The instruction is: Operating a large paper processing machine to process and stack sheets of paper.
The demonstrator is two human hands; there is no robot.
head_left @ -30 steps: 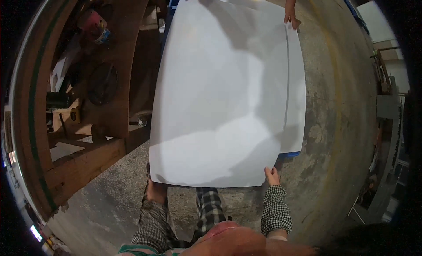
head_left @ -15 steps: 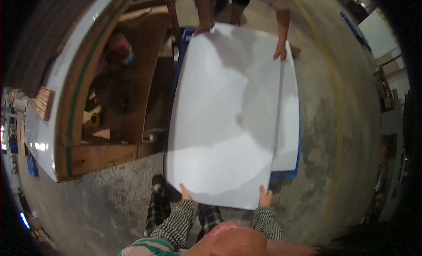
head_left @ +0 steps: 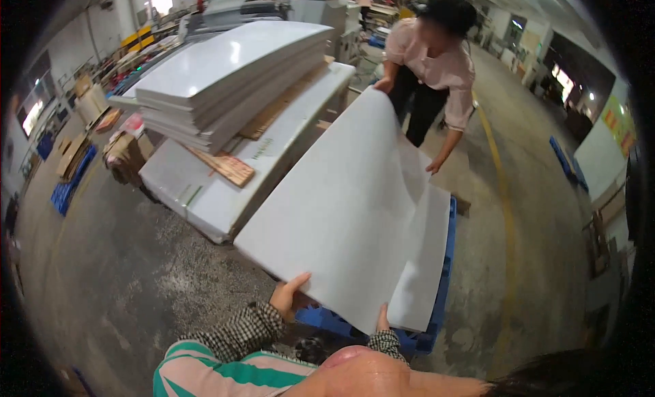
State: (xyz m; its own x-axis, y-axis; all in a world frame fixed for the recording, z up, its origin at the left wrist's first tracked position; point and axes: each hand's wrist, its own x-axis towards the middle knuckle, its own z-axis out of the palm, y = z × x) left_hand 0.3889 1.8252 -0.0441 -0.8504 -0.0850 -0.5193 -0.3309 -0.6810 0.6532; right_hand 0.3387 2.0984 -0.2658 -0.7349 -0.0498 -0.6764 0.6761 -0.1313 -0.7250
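A large white sheet (head_left: 327, 206) slants across the middle, bent into a curve along its right side. My left hand (head_left: 290, 296) grips its near edge, thumb on top and fingers underneath. Farther right along that edge, my right hand (head_left: 383, 318) also holds the sheet, its thumb upright against it and its other fingers mostly hidden. A co-worker (head_left: 437, 63) in a pale pink shirt holds the far end with both hands. Under the raised sheet, another white sheet (head_left: 424, 274) lies on a blue pallet (head_left: 443, 295).
On the left, a stack of white sheets (head_left: 232, 63) rests on wooden boards (head_left: 228, 166) over a wrapped white-topped stack (head_left: 205, 199). The lifted sheet's left edge passes close to it. A yellow floor line (head_left: 501, 172) runs along the right. Another blue pallet (head_left: 71, 182) is far left.
The sheet has shifted left, turned at an angle and curled up on its right side, uncovering more of the sheet below. My view has risen, showing the co-worker and the left stack.
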